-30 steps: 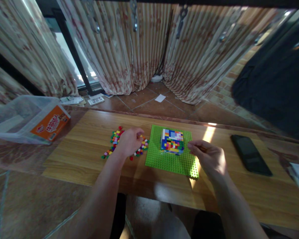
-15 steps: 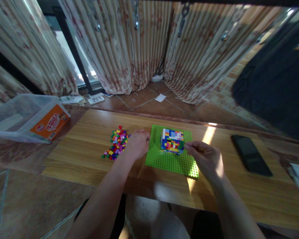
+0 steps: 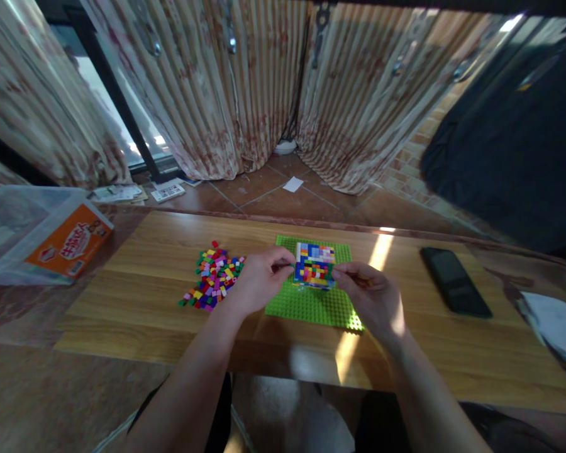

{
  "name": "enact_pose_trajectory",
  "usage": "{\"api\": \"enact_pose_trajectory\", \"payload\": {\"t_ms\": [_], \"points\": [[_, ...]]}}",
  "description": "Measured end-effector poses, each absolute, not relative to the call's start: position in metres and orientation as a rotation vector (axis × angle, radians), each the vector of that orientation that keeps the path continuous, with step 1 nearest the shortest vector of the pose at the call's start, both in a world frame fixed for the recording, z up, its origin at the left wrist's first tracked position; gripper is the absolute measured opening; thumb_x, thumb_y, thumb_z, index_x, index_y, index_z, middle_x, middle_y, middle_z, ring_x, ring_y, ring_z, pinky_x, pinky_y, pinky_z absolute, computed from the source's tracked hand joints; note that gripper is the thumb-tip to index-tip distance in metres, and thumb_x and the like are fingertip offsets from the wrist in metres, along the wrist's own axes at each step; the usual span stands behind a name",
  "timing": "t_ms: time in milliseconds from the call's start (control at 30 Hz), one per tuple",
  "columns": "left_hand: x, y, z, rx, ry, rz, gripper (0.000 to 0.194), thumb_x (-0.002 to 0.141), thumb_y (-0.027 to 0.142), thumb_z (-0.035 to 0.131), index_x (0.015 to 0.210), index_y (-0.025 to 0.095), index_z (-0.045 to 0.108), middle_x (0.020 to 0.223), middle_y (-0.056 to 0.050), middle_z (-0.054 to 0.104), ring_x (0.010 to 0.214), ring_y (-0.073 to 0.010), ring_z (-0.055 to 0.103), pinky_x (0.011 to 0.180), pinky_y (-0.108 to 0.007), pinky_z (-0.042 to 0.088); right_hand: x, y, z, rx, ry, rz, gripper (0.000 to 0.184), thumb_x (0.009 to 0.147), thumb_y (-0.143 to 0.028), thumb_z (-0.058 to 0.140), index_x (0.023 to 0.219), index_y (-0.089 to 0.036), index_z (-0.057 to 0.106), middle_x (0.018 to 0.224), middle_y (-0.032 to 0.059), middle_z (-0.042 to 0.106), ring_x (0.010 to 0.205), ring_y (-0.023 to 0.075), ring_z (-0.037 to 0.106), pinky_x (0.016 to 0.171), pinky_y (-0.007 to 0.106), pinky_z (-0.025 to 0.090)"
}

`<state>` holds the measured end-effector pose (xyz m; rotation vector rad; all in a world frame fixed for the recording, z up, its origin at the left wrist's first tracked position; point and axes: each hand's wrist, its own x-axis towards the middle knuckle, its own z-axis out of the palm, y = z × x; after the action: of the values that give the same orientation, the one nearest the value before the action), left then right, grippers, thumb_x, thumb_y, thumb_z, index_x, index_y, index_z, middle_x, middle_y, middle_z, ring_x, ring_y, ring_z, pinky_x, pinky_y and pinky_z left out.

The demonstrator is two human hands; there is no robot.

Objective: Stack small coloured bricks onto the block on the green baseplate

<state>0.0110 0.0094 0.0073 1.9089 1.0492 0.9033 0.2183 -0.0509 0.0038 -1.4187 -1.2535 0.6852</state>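
Observation:
A block structure of many-coloured toy bricks (image 3: 315, 264) stands on a green studded baseplate (image 3: 306, 307). At its left side is my left hand (image 3: 265, 277), thumb and forefinger pinched together; anything between them is too small to make out. My right hand (image 3: 371, 292) is at the structure's right side, its fingertips also closed in a pinch at the edge. Whether it grips a brick or only touches the structure cannot be seen. Left of the baseplate lies a loose pile of small coloured bricks (image 3: 214, 277), partly behind my left hand.
The wooden table (image 3: 136, 302) carries a black phone (image 3: 455, 282) on its right. Papers (image 3: 554, 324) lie beyond the right end. On the left stands a clear plastic bin (image 3: 33, 251) with an orange label. Striped curtains (image 3: 255, 94) hang behind the table.
My left hand has moved right from the brick pile to the structure's left side. My right hand has come in slightly to its right edge. The view has shifted a little.

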Motion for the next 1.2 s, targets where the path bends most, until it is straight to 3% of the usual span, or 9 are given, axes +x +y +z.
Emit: {"api": "enact_pose_trajectory", "payload": {"t_ms": [233, 533, 767, 900, 1000, 1200], "points": [[0.018, -0.002, 0.014, 1.937, 0.961, 0.993, 0.012, 0.081, 0.01, 0.059, 0.083, 0.016, 0.068, 0.084, -0.004, 0.069, 0.078, -0.0132, 0.065, 0.074, -0.026, 0.051, 0.203, -0.055, 0.009, -1.405, -1.4, 0.678, 0.01, 0.081, -0.03, 0.067, 0.083, -0.023, 0.074, 0.08, 0.0013, 0.074, 0.072, 0.0148, 0.065, 0.068, 0.03, 0.054], [0.026, -0.009, 0.01, 1.874, 0.968, 1.025, 0.025, 0.08, 0.01, 0.059, 0.102, 0.019, 0.065, 0.092, -0.003, 0.072, 0.082, -0.0137, 0.068, 0.08, -0.029, 0.056, 0.187, -0.053, 0.009, -1.312, -1.535, 0.622, 0.011, 0.084, -0.03, 0.065, 0.089, -0.026, 0.075, 0.091, 0.002, 0.073, 0.078, 0.0155, 0.065, 0.072, 0.031, 0.053], [0.029, -0.011, 0.009, 1.807, 0.933, 1.001, 0.03, 0.081, 0.01, 0.058, 0.109, 0.02, 0.062, 0.097, -0.005, 0.071, 0.086, -0.0143, 0.069, 0.082, -0.03, 0.057, 0.186, -0.051, 0.006, -1.344, -1.557, 0.574, 0.01, 0.085, -0.025, 0.063, 0.089, -0.026, 0.073, 0.088, 0.001, 0.071, 0.075, 0.0143, 0.064, 0.07, 0.028, 0.051], [0.024, -0.009, 0.011, 1.811, 0.947, 1.004, 0.025, 0.082, 0.012, 0.057, 0.106, 0.019, 0.064, 0.097, -0.005, 0.072, 0.086, -0.0146, 0.069, 0.082, -0.029, 0.057, 0.187, -0.051, 0.008, -1.391, -1.623, 0.508, 0.011, 0.087, -0.024, 0.06, 0.088, -0.024, 0.071, 0.085, 0.0015, 0.069, 0.074, 0.0147, 0.063, 0.068, 0.029, 0.052], [0.015, -0.001, 0.008, 1.826, 1.031, 1.044, 0.021, 0.083, 0.014, 0.056, 0.103, 0.018, 0.065, 0.094, -0.005, 0.072, 0.086, -0.0151, 0.069, 0.082, -0.029, 0.055, 0.19, -0.05, 0.006, -1.413, -1.663, 0.394, 0.01, 0.087, -0.026, 0.062, 0.087, -0.025, 0.072, 0.09, 0.0025, 0.07, 0.083, 0.0177, 0.065, 0.077, 0.033, 0.052], [0.01, 0.011, -0.009, 1.733, 1.22, 0.94, 0.019, 0.081, 0.013, 0.054, 0.095, 0.016, 0.066, 0.083, -0.004, 0.072, 0.072, -0.0148, 0.067, 0.069, -0.027, 0.054, 0.19, -0.049, -0.002, -1.446, -1.783, 0.18, 0.013, 0.088, -0.028, 0.063, 0.086, -0.028, 0.075, 0.098, 0.0059, 0.067, 0.096, 0.0233, 0.059, 0.084, 0.041, 0.05]]}}
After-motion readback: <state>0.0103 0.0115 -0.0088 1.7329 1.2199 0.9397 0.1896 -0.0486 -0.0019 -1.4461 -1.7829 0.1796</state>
